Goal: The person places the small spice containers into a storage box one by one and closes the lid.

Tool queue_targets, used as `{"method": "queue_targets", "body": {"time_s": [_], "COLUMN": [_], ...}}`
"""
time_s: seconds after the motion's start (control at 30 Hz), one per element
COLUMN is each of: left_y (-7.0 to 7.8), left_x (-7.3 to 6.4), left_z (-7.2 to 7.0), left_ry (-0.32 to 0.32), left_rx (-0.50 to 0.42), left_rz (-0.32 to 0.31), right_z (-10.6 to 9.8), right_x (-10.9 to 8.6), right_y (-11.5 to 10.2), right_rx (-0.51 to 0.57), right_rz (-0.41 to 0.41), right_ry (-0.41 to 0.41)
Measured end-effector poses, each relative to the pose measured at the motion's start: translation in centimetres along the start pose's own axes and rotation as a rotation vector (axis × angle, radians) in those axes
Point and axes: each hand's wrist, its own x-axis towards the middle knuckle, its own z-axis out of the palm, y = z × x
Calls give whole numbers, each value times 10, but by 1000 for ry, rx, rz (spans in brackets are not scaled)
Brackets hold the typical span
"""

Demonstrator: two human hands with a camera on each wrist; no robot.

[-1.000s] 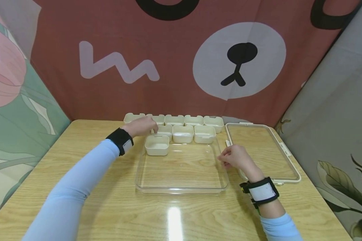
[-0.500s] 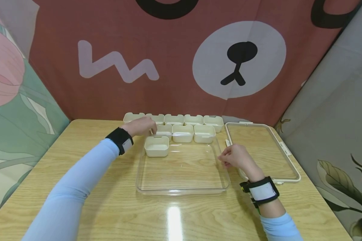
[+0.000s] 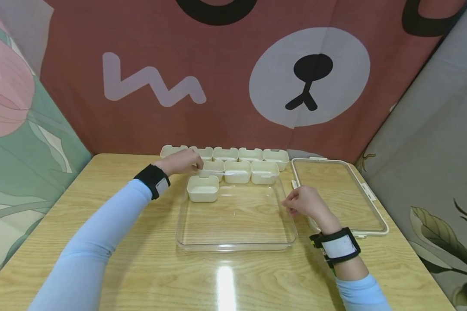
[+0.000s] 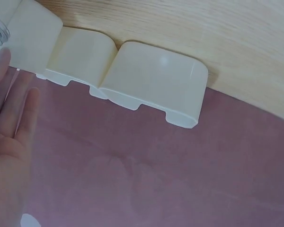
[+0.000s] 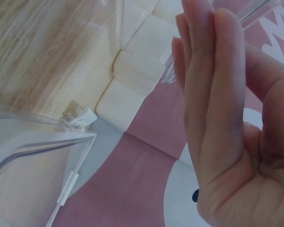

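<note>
One cup (image 3: pixel 203 192) is being housed in the clear box (image 3: pixel 235 247), pinched by the right grip (image 3: pixel 305 202); whether the left grip (image 3: pixel 180 161) is closed cannot be told; beyond both, other cups (image 3: pixel 276 160) are standing unloaded.

The small boxes (image 3: pixel 238 172) are a plain cream, and the large container (image 3: pixel 233 247) is colourless and see-through. The lid (image 3: pixel 334 161) has a clear panel inside an off-white frame. The surface (image 3: pixel 148 268) shows yellowish-tan wood grain. Both sleeves (image 3: pixel 101 233) are solid light blue, and the wristbands (image 3: pixel 152 179) are black with whitish patches. The back cloth (image 3: pixel 218 121) is brownish red, printed with a pale zigzag, a light grey oval and black shapes. The left cloth (image 3: pixel 7 172) mixes green, pink and cream; the right cloth (image 3: pixel 420 151) is grey with olive leaves.
</note>
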Motion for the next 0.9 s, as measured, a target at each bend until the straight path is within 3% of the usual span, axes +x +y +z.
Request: {"method": "queue_targets", "body": {"time_s": [0.23, 0.4, 0.6, 0.9], "left_y": [4, 3, 2, 15], "left_x": [-4, -9, -12, -20], "left_z": [0, 0, -8, -19], "left_ry": [32, 101, 181, 239], "left_rx": [-25, 5, 34, 52], "left_rz": [-14, 24, 63, 68], "right_z": [0, 1, 1, 3], "right_x": [-1, 0, 0, -1], "right_y": [-1, -1, 0, -1], "right_rx": [8, 7, -4, -24], "right_rz": [10, 14, 3, 3], "right_ry": [-11, -7, 10, 54]}}
